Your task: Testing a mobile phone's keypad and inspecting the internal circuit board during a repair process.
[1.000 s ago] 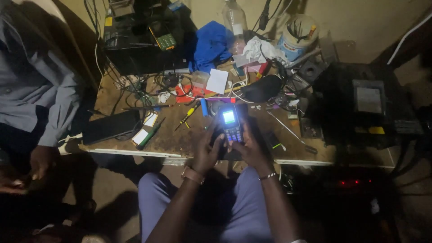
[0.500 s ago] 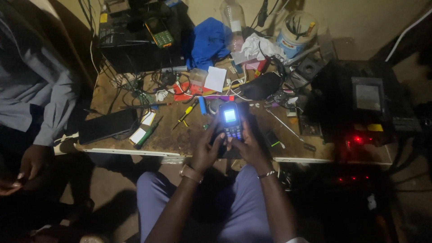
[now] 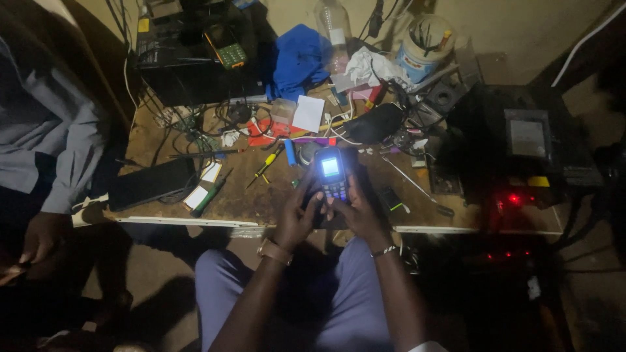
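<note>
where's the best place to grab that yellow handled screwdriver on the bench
Grip the yellow-handled screwdriver by its handle, the upper right end, coming from above. It lies flat and slanted on the wooden bench, with bare wood on both sides of the handle; the thin shaft points down-left.

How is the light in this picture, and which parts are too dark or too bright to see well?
Head view: dim overall; the lit phone screen glares bluish-white between the left hand and right hand; the workbench top is readable; the floor and the black equipment at right sink into shadow, with small red lights.

phone (image 3: 331, 174) before screwdriver's (image 3: 267, 165) right, on workbench (image 3: 261, 202)
</note>
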